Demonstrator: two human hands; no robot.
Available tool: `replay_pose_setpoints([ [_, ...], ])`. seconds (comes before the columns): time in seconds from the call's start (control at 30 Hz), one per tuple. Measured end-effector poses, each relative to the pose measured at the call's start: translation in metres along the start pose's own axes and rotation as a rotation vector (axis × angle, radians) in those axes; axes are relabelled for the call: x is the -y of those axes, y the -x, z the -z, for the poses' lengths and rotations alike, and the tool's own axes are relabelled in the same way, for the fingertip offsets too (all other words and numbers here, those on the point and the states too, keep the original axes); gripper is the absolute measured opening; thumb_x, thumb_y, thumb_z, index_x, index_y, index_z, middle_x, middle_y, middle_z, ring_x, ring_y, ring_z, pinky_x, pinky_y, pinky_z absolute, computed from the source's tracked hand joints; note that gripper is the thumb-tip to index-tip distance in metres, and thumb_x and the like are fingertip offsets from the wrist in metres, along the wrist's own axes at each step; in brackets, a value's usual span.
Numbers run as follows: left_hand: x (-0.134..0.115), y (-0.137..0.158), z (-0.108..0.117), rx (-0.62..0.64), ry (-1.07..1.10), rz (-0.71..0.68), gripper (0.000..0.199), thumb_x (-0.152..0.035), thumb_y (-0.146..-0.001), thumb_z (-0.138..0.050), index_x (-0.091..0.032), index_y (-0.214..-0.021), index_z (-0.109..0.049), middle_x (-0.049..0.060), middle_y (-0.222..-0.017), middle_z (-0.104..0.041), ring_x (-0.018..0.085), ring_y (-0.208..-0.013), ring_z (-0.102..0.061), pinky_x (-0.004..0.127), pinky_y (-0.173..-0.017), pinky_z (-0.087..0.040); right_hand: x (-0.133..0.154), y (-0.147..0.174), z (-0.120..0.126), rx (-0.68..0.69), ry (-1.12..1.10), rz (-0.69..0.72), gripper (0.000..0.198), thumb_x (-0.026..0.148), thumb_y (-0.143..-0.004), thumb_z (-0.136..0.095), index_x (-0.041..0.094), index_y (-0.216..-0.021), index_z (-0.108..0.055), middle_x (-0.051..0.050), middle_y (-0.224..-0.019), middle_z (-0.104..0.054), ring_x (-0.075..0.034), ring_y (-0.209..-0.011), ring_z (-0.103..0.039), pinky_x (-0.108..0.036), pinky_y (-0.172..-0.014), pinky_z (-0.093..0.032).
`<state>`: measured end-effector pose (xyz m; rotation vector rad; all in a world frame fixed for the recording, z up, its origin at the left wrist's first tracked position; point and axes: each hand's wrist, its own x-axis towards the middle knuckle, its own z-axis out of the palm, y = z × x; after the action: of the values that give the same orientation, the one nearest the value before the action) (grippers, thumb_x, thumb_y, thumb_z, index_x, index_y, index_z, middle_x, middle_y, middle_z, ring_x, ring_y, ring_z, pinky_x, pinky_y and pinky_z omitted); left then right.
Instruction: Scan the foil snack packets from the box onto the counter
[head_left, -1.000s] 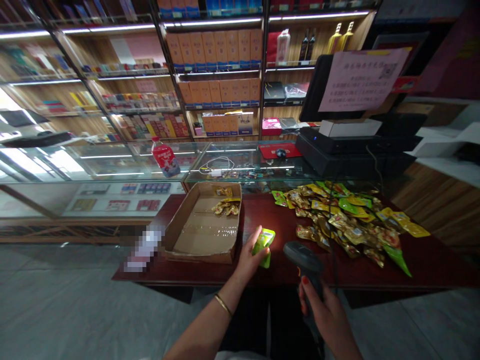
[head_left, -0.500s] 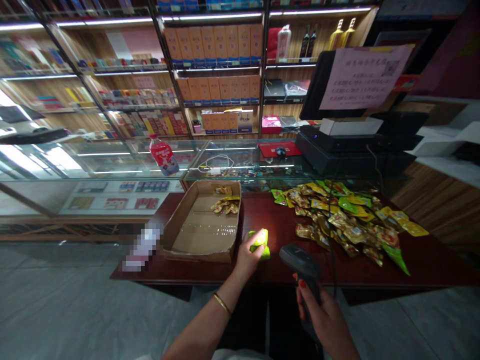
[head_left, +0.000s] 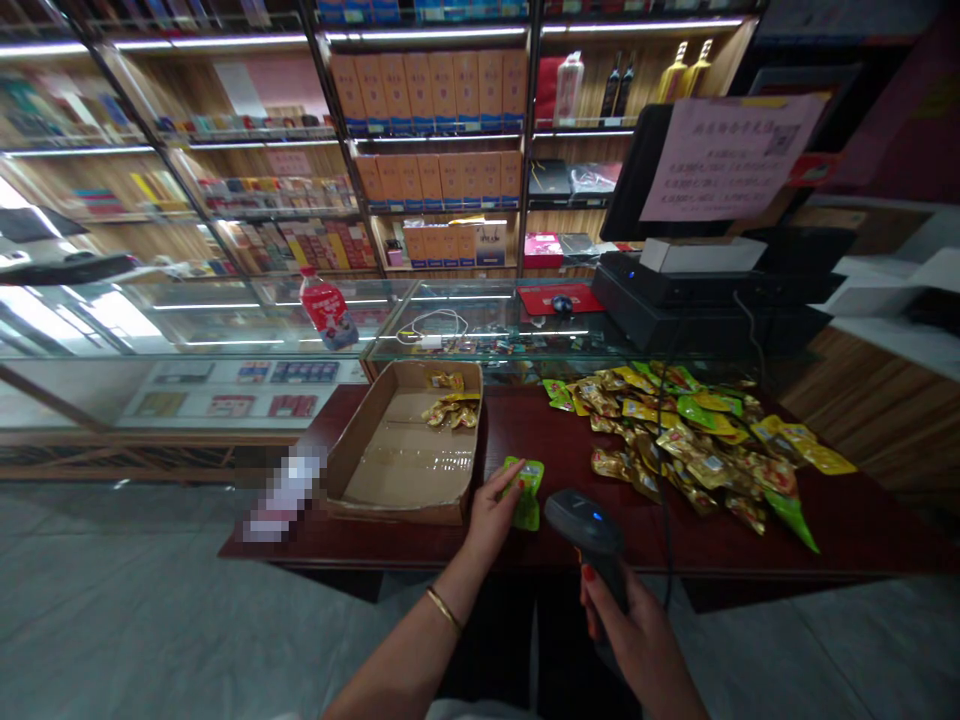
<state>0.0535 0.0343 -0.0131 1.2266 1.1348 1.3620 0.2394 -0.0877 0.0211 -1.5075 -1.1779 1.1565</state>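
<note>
My left hand (head_left: 491, 515) has its fingertips on the left edge of a small green snack packet (head_left: 530, 497) and grips it just above the dark red table (head_left: 517, 420). My right hand (head_left: 634, 620) is wrapped round the handle of a black barcode scanner (head_left: 585, 520). The scanner's head points toward the packet, with a small blue light lit on top. To the left of my left hand stands a shallow cardboard box (head_left: 405, 512) with a few gold packets (head_left: 452, 411) inside. A heap of gold, yellow and green packets (head_left: 697, 445) lies to the right.
A black cable (head_left: 661, 480) hangs down in front of the heap. Behind the table is a glass display counter (head_left: 390, 300) with a red-labelled bottle (head_left: 328, 310), a mouse (head_left: 562, 303) and a monitor (head_left: 634, 170). A blurred-out item (head_left: 287, 495) lies left of the box.
The bright scanner light on the green packet has gone out, and a blue light shows on the scanner. The scanner has shifted slightly left. More of the packet shows beside my left fingers.
</note>
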Motion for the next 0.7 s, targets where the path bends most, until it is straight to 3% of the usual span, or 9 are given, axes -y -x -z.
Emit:
replay_pose_setpoints([
  [0.2, 0.003, -0.002, -0.001, -0.007, -0.050, -0.026, 0.041, -0.038, -0.084, -0.071, -0.020, -0.120, -0.077, 0.010, -0.121, -0.067, 0.023, -0.114, -0.063, 0.034, -0.100, -0.049, -0.005, -0.002, 0.001, -0.012, 0.001, -0.004, 0.049, 0.070, -0.090, -0.058, 0.022, -0.082, -0.065, 0.003, -0.056, -0.060, -0.015, -0.049, -0.057, -0.027, -0.053, -0.045],
  [0.4, 0.001, 0.000, -0.002, -0.035, -0.071, 0.066, 0.046, -0.032, -0.082, -0.072, -0.024, -0.127, -0.073, 0.007, -0.110, -0.064, 0.019, -0.092, -0.061, 0.028, -0.080, -0.052, -0.006, -0.001, -0.001, -0.011, -0.072, -0.001, 0.048, 0.067, -0.091, -0.059, 0.020, -0.096, -0.066, 0.005, -0.058, -0.059, -0.015, -0.049, -0.056, -0.027, -0.051, -0.045],
  [0.53, 0.002, 0.000, -0.001, -0.044, -0.030, -0.002, 0.048, -0.038, -0.081, -0.076, -0.022, -0.126, -0.074, 0.004, -0.098, -0.059, 0.016, -0.090, -0.059, 0.027, -0.085, -0.050, -0.004, 0.000, -0.003, -0.016, -0.083, -0.016, 0.050, 0.068, -0.090, -0.059, 0.020, -0.097, -0.067, 0.004, -0.059, -0.059, -0.015, -0.049, -0.056, -0.027, -0.050, -0.045],
  [0.7, 0.000, 0.002, 0.001, -0.007, -0.043, -0.028, 0.048, -0.037, -0.084, -0.071, -0.022, -0.130, -0.071, 0.006, -0.107, -0.062, 0.019, -0.102, -0.061, 0.030, -0.094, -0.049, -0.005, -0.011, -0.001, -0.050, -0.100, -0.001, 0.043, 0.064, -0.089, -0.063, 0.021, -0.093, -0.066, 0.005, -0.059, -0.060, -0.015, -0.051, -0.057, -0.027, -0.053, -0.045],
])
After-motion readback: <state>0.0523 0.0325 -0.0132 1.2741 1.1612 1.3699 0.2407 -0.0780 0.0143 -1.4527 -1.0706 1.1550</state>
